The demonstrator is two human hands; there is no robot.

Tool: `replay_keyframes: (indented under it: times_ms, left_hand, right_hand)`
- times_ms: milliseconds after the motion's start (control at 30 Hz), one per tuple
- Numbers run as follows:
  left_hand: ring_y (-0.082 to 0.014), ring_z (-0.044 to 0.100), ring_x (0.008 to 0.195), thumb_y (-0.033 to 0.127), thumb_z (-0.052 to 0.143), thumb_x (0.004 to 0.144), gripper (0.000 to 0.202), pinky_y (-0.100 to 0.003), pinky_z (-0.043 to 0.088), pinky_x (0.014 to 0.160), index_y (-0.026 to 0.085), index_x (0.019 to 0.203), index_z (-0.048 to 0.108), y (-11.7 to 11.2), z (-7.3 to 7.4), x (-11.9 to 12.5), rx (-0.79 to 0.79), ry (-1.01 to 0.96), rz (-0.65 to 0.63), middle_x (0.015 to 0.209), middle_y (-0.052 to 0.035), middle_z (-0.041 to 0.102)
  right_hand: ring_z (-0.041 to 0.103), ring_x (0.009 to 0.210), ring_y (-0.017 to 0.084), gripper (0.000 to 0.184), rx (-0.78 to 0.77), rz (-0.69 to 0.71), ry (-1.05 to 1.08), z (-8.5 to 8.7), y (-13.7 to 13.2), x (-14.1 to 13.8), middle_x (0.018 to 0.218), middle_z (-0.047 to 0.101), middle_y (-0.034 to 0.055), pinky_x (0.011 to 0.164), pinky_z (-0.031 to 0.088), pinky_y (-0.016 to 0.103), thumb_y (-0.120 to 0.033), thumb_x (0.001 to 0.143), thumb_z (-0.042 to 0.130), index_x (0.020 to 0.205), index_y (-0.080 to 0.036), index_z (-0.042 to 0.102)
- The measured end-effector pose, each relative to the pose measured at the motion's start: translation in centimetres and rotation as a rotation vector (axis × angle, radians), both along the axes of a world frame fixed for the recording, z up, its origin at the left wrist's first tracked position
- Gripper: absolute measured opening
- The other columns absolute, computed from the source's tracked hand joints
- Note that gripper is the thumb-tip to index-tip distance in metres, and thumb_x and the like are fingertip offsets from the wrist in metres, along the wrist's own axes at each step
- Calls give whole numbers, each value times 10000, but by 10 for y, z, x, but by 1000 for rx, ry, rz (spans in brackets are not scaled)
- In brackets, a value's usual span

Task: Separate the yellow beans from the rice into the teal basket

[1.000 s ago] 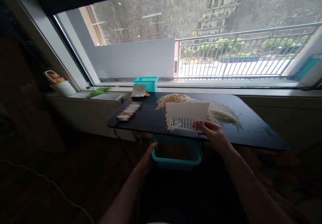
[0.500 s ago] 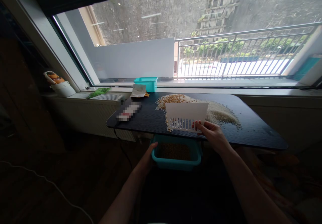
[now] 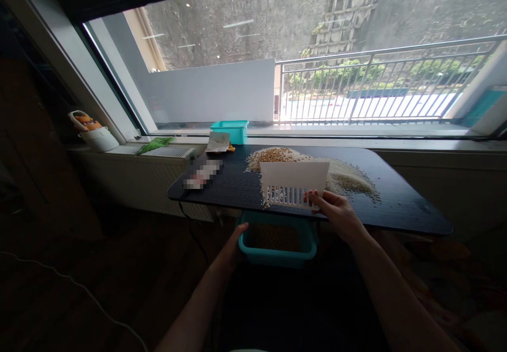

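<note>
My right hand point(image 3: 335, 208) pinches the lower right corner of a white slotted card point(image 3: 293, 175), a flat sheet with a row of long slots along its bottom. The card stands tilted up at the table's front edge, partly covering the grain behind it. My left hand point(image 3: 236, 241) grips the left rim of a teal plastic bin point(image 3: 277, 259), thumb over the edge. Brownish grains point(image 3: 275, 237) lie in this bin, just below the tabletop. Beyond the card, orange corn kernels point(image 3: 275, 155) and a pile of white rice point(image 3: 348, 178) spread over the table.
The dark table point(image 3: 400, 204) stands under a large window. On its far left are a second teal bin point(image 3: 232, 133), a paper packet point(image 3: 217, 142) and a blurred-out flat item point(image 3: 203, 175). A radiator point(image 3: 158, 178) is at left, and a cable point(image 3: 79, 284) crosses the floor.
Almost nothing differs. The slotted card and my right hand have shifted very slightly to the right; my left hand and the bin stay in place.
</note>
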State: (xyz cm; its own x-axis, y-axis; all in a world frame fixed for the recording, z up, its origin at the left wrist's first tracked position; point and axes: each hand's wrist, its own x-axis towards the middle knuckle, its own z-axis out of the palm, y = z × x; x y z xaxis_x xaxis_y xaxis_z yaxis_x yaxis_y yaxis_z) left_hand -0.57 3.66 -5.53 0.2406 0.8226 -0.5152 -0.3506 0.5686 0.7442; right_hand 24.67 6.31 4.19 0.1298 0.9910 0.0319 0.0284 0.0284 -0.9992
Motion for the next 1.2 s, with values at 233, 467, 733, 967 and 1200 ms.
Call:
replay_keyframes:
  times_ms: [233,467,733,967,1200]
  left_hand:
    - [-252,559,1062,515,476,769,551,-332,478,784,164,1190,534,0,2,1,-2,6,-6,1131,-88,625]
    - [-264,548,1074,534,496,746,572,-347,481,785,187,1199,525,0,0,1,4,18,6,1153,-86,613]
    - [-261,554,1066,526,505,744,574,-339,483,788,175,1198,523,-2,5,1,-5,12,7,1140,-89,619]
    - [-259,568,1050,530,493,753,560,-349,475,805,186,1194,524,0,0,0,-5,17,9,1112,-88,634]
    - [-252,574,1034,532,498,747,573,-328,477,789,166,1186,539,1,-2,1,-12,10,9,1116,-90,632]
  right_hand:
    - [610,687,179,380,-36,-15,-2,-4,-1,0,767,698,46,578,486,268,-476,565,724,795,-173,719]
    - [610,681,182,369,-14,-3,-23,-2,0,-3,755,699,48,577,484,276,-469,571,720,785,-168,717]
    - [614,704,193,376,-10,14,-59,3,-4,-3,767,698,48,604,488,295,-479,592,703,803,-168,718]
    - [610,696,199,373,25,40,-98,4,-5,-5,760,696,52,589,487,298,-499,608,685,767,-164,718]
    - [603,668,188,367,24,45,-86,4,-6,-3,741,693,47,583,477,286,-498,596,697,752,-166,718]
